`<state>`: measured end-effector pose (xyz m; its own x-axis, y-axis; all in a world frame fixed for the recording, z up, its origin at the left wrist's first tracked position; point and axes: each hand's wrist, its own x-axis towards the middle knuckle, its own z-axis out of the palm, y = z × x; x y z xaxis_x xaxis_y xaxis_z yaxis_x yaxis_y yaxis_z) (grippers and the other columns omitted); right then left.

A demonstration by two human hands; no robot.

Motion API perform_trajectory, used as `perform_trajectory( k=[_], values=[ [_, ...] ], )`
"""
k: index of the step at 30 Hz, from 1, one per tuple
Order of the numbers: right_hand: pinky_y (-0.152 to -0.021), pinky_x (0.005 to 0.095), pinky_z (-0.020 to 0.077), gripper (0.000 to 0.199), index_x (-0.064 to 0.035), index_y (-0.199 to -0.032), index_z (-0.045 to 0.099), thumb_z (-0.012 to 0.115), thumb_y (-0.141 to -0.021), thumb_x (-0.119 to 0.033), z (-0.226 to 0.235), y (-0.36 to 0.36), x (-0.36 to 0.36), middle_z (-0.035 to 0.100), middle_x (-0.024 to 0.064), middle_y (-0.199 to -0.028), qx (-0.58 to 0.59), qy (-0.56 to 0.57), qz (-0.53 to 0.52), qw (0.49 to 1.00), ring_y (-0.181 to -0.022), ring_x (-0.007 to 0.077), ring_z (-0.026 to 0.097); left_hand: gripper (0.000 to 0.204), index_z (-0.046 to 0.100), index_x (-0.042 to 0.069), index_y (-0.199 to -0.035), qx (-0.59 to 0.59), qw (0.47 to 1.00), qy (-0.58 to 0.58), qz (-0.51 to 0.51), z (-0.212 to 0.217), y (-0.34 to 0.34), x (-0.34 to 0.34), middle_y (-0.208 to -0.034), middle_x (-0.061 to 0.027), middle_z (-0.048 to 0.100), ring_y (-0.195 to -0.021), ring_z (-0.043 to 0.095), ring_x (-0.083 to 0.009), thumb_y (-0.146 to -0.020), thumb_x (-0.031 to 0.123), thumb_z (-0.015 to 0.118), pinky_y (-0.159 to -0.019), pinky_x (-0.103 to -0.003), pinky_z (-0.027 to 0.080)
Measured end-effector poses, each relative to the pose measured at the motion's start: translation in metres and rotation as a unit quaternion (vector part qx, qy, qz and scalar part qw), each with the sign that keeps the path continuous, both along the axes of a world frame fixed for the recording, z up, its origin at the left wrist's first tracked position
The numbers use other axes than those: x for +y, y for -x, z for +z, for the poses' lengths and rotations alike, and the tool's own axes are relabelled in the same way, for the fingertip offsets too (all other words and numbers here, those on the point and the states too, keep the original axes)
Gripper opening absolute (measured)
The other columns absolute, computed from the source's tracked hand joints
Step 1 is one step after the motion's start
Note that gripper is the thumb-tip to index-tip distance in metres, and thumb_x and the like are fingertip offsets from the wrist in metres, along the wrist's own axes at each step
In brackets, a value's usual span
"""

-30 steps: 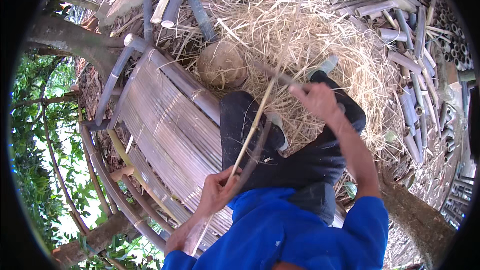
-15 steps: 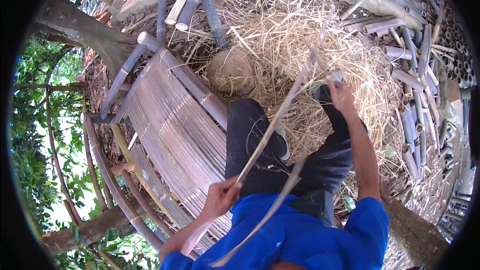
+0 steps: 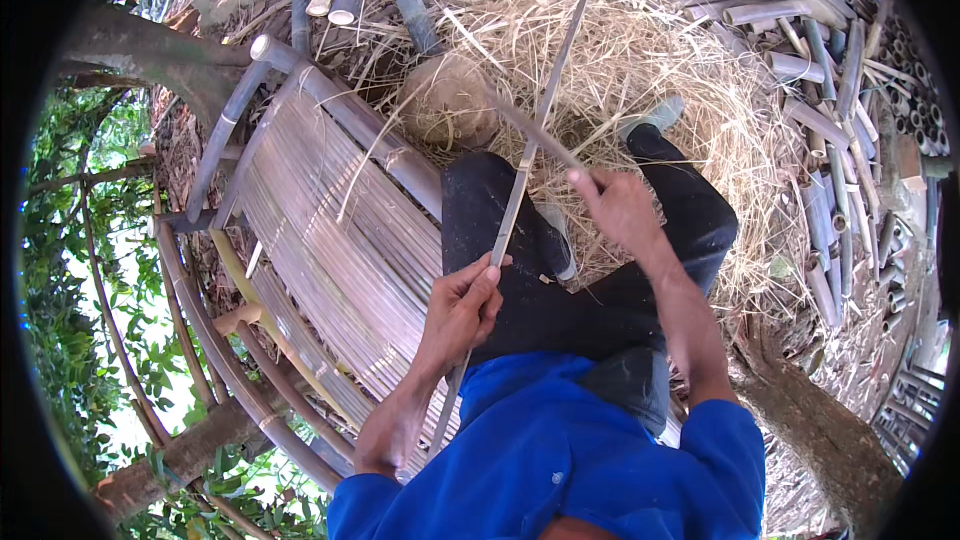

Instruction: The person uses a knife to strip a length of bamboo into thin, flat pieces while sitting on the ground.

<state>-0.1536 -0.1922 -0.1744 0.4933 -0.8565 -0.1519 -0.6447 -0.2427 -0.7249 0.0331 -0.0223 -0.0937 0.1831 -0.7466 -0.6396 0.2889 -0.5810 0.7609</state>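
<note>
Two bare hands show, the left hand (image 3: 462,308) and the right hand (image 3: 617,208), both beside one long bamboo strip (image 3: 545,105). Left of that strip stands one slatted bamboo bench (image 3: 320,240); just left of it lies one round woven ball (image 3: 447,100).

I see a pale tan, narrow bamboo strip (image 3: 545,110) against a bed of straw-yellow dry shavings (image 3: 640,50). The slatted bamboo bench (image 3: 330,240) is grey-brown with fine lengthwise stripes. My long-sleeved cloth shirt (image 3: 560,460) is bright blue, the trousers (image 3: 560,290) black. Grey-green round bamboo poles (image 3: 830,50) lie stacked beside the shavings, and green foliage (image 3: 70,340) shows past the bench.
</note>
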Motion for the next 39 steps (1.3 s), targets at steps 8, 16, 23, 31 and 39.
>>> perform_trajectory(
  k=[8, 16, 23, 31, 39],
  values=[
    [-0.067, 0.0464, 0.0568, 0.056, -0.0102, -0.089, 0.077, 0.062, -0.089, -0.064, 0.004, 0.006, -0.006, 0.068, 0.0172, -0.067, 0.020, -0.029, 0.042, 0.999, -0.068, 0.0375, 0.070, 0.033, 0.062, 0.003, -0.128, 0.026, 1.000, -0.004, -0.009, 0.005, -0.005, 0.008, -0.059, 0.0034, 0.045, -0.042, 0.038, -0.0037, -0.106, 0.026, 0.054, -0.037, -0.022, 0.027],
    [-0.060, 0.0486, 0.0547, 0.064, -0.0052, -0.073, 0.069, 0.062, -0.087, -0.067, 0.014, 0.001, 0.007, 0.063, 0.0168, -0.059, 0.012, 0.071, 0.132, 0.989, -0.060, 0.0383, 0.067, 0.032, 0.063, 0.004, -0.126, 0.005, 1.000, -0.021, -0.013, 0.007, -0.001, 0.003, -0.059, 0.0041, 0.044, -0.042, 0.036, -0.0036, -0.106, 0.026, 0.054, -0.038, -0.022, 0.026],
    [-0.062, 0.0486, 0.0551, 0.070, -0.0040, -0.075, 0.070, 0.060, -0.085, -0.072, 0.013, -0.005, -0.002, 0.064, 0.0179, -0.060, 0.026, 0.044, 0.098, 0.994, -0.064, 0.0388, 0.069, 0.030, 0.064, 0.004, -0.123, 0.010, 1.000, 0.010, 0.008, 0.007, -0.002, -0.013, -0.059, 0.0026, 0.044, -0.040, 0.035, -0.0039, -0.106, 0.026, 0.054, -0.037, -0.022, 0.024],
    [-0.066, 0.0460, 0.0577, 0.067, -0.0063, -0.078, 0.075, 0.061, -0.084, -0.072, 0.017, -0.001, -0.008, 0.069, 0.0190, -0.069, 0.066, 0.054, 0.047, 0.995, -0.069, 0.0360, 0.071, 0.029, 0.064, 0.004, -0.124, 0.022, 0.999, -0.025, 0.022, 0.010, -0.002, 0.002, -0.060, 0.0032, 0.044, -0.040, 0.035, -0.0037, -0.106, 0.024, 0.054, -0.036, -0.022, 0.024],
    [-0.062, 0.0477, 0.0553, 0.061, -0.0045, -0.075, 0.069, 0.062, -0.089, -0.064, 0.025, 0.002, 0.000, 0.063, 0.0190, -0.062, 0.061, 0.063, 0.099, 0.991, -0.063, 0.0396, 0.067, 0.030, 0.065, 0.004, -0.121, 0.013, 0.999, -0.035, -0.004, 0.011, -0.004, 0.019, -0.061, 0.0037, 0.045, -0.041, 0.035, -0.0037, -0.105, 0.026, 0.055, -0.037, -0.022, 0.023]
  ],
)
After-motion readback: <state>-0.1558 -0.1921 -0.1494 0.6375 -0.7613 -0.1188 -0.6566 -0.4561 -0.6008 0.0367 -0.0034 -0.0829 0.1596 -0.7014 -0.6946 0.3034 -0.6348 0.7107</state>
